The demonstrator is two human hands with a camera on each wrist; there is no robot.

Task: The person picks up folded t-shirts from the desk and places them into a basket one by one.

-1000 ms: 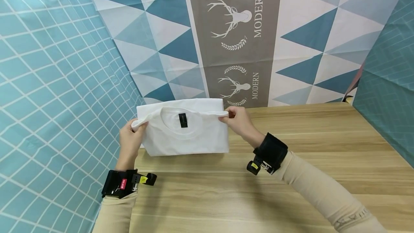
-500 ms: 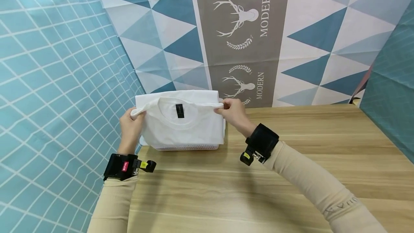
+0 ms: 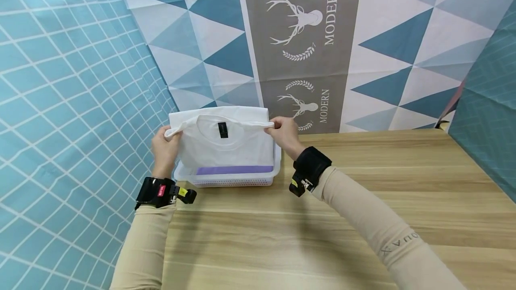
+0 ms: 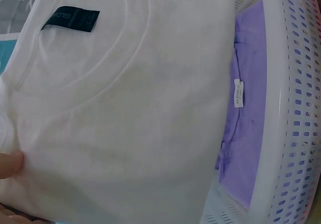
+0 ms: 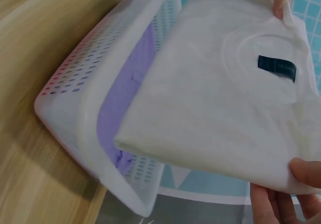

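Observation:
A folded white T-shirt (image 3: 242, 149) with a black neck label (image 3: 223, 130) hangs between my two hands, tilted above a white perforated basket (image 3: 230, 183). My left hand (image 3: 165, 152) pinches its left shoulder corner. At the opposite shoulder, my right hand (image 3: 287, 137) pinches the fabric, thumb (image 5: 306, 173) on top and fingers underneath in the right wrist view. Inside the basket lies a purple cloth (image 4: 251, 113) with a small white tag (image 4: 238, 93). Most of the basket's inside is hidden behind the shirt.
The basket stands on a wooden table (image 3: 314, 227), at its far left. A blue gridded sheet (image 3: 72, 115) hangs close on the left. Behind the basket rises a patterned backdrop (image 3: 306, 61). A teal sheet (image 3: 488, 102) borders the table on the right.
Both hands have carried the T-shirt back and upward in the head view. The basket and purple cloth, hidden behind it a second ago, have come into sight below its lower edge.

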